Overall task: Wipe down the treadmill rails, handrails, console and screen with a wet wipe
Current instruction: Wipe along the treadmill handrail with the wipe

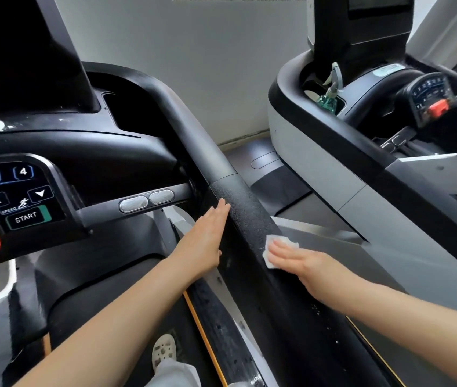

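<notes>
Now | R hand (300, 261) flat, pressing 1 wipe (273, 247) on handrail (247, 216) | L hand (205, 241) flat, fingers straight

console keypad (12, 191): "8" | "4" | "SPEED" | "START" button (26, 217)
</notes>
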### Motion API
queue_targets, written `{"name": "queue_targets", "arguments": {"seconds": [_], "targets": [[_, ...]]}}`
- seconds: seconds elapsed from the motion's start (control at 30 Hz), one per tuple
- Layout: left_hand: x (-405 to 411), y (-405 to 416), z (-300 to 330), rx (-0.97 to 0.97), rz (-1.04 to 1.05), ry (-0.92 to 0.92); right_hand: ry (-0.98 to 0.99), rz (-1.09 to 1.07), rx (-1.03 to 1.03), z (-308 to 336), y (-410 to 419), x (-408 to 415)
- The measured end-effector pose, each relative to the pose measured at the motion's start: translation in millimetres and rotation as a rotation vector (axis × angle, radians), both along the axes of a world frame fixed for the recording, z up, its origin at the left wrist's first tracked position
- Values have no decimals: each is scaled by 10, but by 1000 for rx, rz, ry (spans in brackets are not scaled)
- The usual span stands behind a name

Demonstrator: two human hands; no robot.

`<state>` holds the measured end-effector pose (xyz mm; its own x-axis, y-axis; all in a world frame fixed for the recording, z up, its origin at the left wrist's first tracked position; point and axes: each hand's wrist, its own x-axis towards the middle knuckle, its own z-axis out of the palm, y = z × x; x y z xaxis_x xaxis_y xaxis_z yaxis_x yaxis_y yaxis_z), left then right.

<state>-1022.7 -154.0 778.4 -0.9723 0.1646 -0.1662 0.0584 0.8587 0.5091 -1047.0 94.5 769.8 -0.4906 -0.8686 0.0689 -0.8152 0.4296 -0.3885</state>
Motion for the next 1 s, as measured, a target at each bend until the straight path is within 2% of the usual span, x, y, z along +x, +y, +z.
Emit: {"name": "queue_targets", "arguments": {"seconds": [0.13, 0.23, 0.37, 0.53, 0.67, 0.8, 0.9, 1.0], "targets": [[143, 109, -97, -65, 4, 67, -12, 107, 158, 147, 469, 364], [304, 254, -160, -88, 17, 93, 80, 186, 126, 218, 233, 173], [528, 461, -142, -66, 110, 127, 145, 183, 137, 100, -291, -234], [733, 678, -113, -1, 234, 115, 110, 193, 66, 94, -256, -75], [900, 834, -118, -2, 142, 133, 124, 187, -4, 19, 383, 504], [1015, 910, -163, -35, -25, 147, 115, 132, 61, 2, 886, 959], [974, 852, -134, -66, -90, 144, 131, 80, 77, 96, 704, 921], [914, 787, -62, -131, -141, 142, 130, -70, 72, 136, 299, 643]]}}
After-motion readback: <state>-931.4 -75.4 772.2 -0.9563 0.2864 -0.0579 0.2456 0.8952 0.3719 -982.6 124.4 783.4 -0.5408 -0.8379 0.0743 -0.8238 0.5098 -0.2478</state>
